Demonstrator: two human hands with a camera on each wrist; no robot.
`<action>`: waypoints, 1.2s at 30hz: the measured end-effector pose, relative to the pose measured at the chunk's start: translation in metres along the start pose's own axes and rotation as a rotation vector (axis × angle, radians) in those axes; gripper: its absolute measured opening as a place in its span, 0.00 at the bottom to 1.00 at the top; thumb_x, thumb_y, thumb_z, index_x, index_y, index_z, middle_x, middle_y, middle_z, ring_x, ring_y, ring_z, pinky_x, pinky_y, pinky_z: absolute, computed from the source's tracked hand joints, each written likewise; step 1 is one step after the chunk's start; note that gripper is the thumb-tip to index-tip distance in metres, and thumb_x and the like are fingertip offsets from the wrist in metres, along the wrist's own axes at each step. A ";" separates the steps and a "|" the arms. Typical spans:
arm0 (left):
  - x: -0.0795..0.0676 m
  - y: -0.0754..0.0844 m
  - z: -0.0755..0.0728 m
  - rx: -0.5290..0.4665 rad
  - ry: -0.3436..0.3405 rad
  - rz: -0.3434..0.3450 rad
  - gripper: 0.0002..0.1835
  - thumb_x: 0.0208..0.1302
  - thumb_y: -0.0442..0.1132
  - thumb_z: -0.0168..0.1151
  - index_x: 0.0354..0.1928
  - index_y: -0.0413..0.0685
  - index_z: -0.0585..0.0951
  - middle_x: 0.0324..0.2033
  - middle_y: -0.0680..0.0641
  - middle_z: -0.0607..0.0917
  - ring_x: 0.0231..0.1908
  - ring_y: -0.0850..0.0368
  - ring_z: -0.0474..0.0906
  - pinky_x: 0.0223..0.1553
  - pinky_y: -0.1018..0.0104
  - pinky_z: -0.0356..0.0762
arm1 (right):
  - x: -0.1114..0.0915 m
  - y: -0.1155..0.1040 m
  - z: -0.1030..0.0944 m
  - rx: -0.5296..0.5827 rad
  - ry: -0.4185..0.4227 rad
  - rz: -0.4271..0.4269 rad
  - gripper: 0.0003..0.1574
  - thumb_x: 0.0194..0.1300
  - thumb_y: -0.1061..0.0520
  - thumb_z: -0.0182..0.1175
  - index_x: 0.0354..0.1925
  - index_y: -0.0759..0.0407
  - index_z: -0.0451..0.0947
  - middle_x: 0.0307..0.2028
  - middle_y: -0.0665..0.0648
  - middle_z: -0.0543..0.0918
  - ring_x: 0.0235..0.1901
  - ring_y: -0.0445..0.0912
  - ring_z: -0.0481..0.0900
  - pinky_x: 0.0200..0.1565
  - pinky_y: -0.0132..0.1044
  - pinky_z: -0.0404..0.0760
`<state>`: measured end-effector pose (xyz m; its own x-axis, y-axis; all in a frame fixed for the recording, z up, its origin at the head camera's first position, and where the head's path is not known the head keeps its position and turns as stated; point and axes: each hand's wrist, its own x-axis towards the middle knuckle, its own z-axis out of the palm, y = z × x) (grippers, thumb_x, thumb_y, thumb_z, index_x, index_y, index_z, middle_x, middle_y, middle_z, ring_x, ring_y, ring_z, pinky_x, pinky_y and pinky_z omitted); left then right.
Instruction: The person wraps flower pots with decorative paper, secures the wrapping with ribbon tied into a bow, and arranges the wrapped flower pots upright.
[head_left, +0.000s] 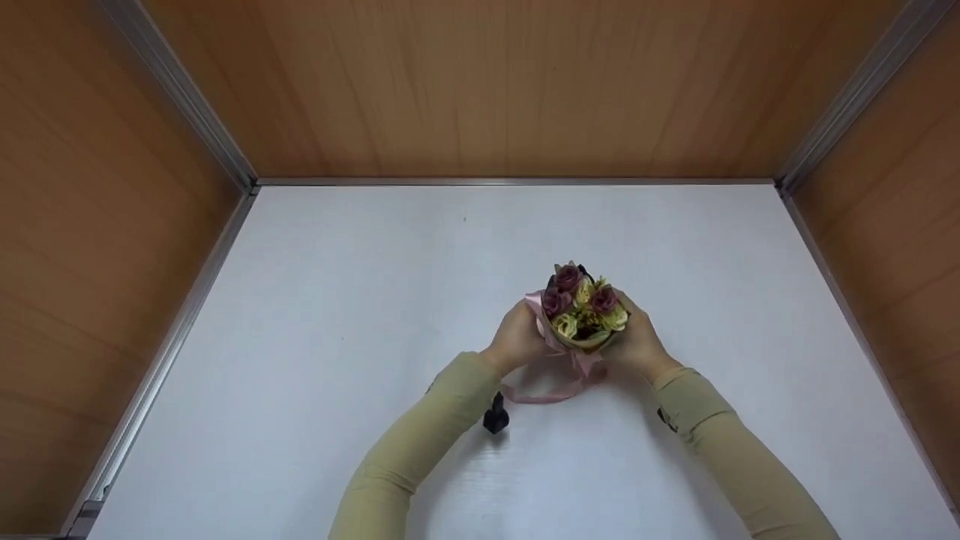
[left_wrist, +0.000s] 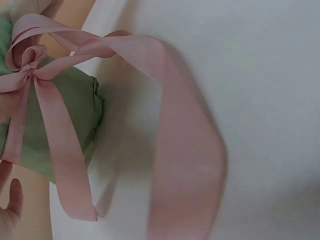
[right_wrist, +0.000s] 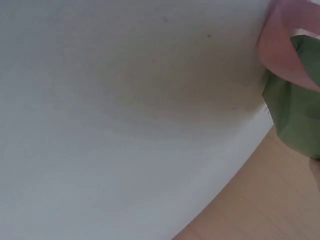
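Note:
A small bouquet (head_left: 583, 304) of dark pink and pale yellow roses is held between both hands. My left hand (head_left: 519, 337) grips its left side, and my right hand (head_left: 637, 341) grips its right side, with fingers partly hidden behind the wrapping. In the left wrist view the green wrapping (left_wrist: 72, 107) carries a pink ribbon (left_wrist: 65, 145) tied in a bow. One long ribbon tail loops down over the table below the bouquet. The right wrist view catches just an edge of the green wrapping (right_wrist: 300, 117) with pink ribbon (right_wrist: 282, 50) over it.
The white table (head_left: 360, 285) is bounded by a wood-grain back panel (head_left: 480, 90) and wood-grain side panels, with metal rails along the edges. A small black object (head_left: 496, 416) shows beside the left sleeve (head_left: 420, 427).

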<state>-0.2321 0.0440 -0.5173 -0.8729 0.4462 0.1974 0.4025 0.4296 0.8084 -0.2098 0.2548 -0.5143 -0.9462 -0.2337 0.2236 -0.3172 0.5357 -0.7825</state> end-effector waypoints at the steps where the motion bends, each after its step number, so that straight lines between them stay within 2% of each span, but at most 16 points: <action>1: -0.001 0.000 0.002 0.005 0.002 0.004 0.37 0.44 0.42 0.77 0.59 0.49 0.73 0.54 0.50 0.80 0.58 0.58 0.73 0.63 0.68 0.65 | -0.002 0.001 0.000 -0.009 -0.011 -0.009 0.50 0.42 0.74 0.66 0.65 0.62 0.60 0.61 0.65 0.71 0.63 0.60 0.67 0.65 0.52 0.64; 5: -0.006 -0.001 0.007 -0.007 0.019 0.029 0.34 0.46 0.41 0.76 0.57 0.46 0.74 0.51 0.48 0.81 0.54 0.58 0.76 0.60 0.69 0.67 | -0.007 0.003 -0.001 -0.029 -0.046 -0.010 0.48 0.47 0.73 0.64 0.65 0.56 0.60 0.61 0.62 0.71 0.63 0.57 0.68 0.65 0.49 0.64; 9: -0.008 0.000 0.009 0.017 0.025 0.043 0.31 0.47 0.41 0.75 0.56 0.46 0.74 0.49 0.48 0.81 0.53 0.57 0.76 0.59 0.69 0.69 | -0.008 0.002 -0.003 0.001 -0.074 0.015 0.47 0.50 0.72 0.63 0.66 0.55 0.58 0.62 0.61 0.70 0.64 0.55 0.66 0.65 0.48 0.64; 14: -0.005 0.000 0.009 0.032 0.006 -0.035 0.34 0.47 0.42 0.75 0.58 0.45 0.74 0.51 0.47 0.81 0.55 0.55 0.76 0.60 0.67 0.69 | -0.001 0.002 -0.007 0.029 -0.107 0.074 0.54 0.50 0.67 0.67 0.70 0.53 0.52 0.66 0.60 0.67 0.67 0.55 0.63 0.67 0.50 0.60; 18: 0.000 -0.002 0.009 0.025 -0.017 -0.102 0.35 0.45 0.42 0.76 0.59 0.44 0.74 0.51 0.45 0.83 0.54 0.54 0.77 0.59 0.66 0.70 | 0.005 0.005 -0.009 0.036 -0.114 0.175 0.58 0.44 0.59 0.75 0.69 0.58 0.56 0.63 0.62 0.70 0.65 0.56 0.66 0.67 0.51 0.59; 21: 0.001 -0.005 0.008 0.029 -0.027 -0.116 0.33 0.45 0.40 0.75 0.57 0.42 0.75 0.49 0.43 0.83 0.51 0.52 0.79 0.56 0.64 0.73 | 0.008 0.008 -0.009 0.011 -0.127 0.235 0.55 0.43 0.57 0.76 0.67 0.63 0.60 0.61 0.65 0.72 0.63 0.58 0.68 0.67 0.51 0.60; 25: 0.001 -0.005 0.008 0.001 -0.011 -0.118 0.30 0.45 0.39 0.76 0.53 0.40 0.77 0.46 0.42 0.84 0.46 0.52 0.80 0.51 0.64 0.76 | 0.011 0.010 -0.010 -0.007 -0.161 0.280 0.57 0.42 0.54 0.77 0.67 0.64 0.60 0.62 0.65 0.71 0.64 0.58 0.67 0.67 0.51 0.60; 28: 0.002 -0.005 0.005 -0.059 -0.024 -0.150 0.28 0.48 0.38 0.74 0.53 0.40 0.77 0.46 0.42 0.84 0.47 0.52 0.80 0.50 0.65 0.76 | 0.013 0.010 -0.010 0.026 -0.185 0.305 0.60 0.42 0.50 0.77 0.69 0.60 0.59 0.64 0.63 0.69 0.65 0.56 0.65 0.67 0.50 0.59; 31: 0.003 -0.005 -0.001 -0.121 -0.081 -0.203 0.26 0.54 0.36 0.69 0.55 0.39 0.76 0.48 0.40 0.83 0.49 0.49 0.78 0.53 0.62 0.74 | 0.012 0.011 -0.013 0.073 -0.207 0.305 0.61 0.45 0.50 0.76 0.70 0.61 0.55 0.66 0.65 0.66 0.66 0.59 0.62 0.68 0.52 0.57; 34: 0.002 -0.004 -0.010 -0.177 -0.143 -0.286 0.24 0.61 0.36 0.61 0.60 0.37 0.72 0.53 0.39 0.80 0.56 0.47 0.75 0.58 0.59 0.72 | 0.009 0.014 -0.022 0.195 -0.254 0.312 0.62 0.49 0.53 0.73 0.73 0.61 0.47 0.70 0.66 0.58 0.70 0.60 0.54 0.69 0.55 0.51; 36: 0.000 -0.004 -0.015 -0.205 -0.156 -0.355 0.22 0.63 0.36 0.55 0.59 0.36 0.72 0.51 0.38 0.80 0.53 0.47 0.76 0.54 0.60 0.73 | 0.005 0.018 -0.031 0.309 -0.309 0.320 0.61 0.54 0.57 0.69 0.73 0.63 0.41 0.71 0.68 0.53 0.71 0.62 0.49 0.69 0.56 0.48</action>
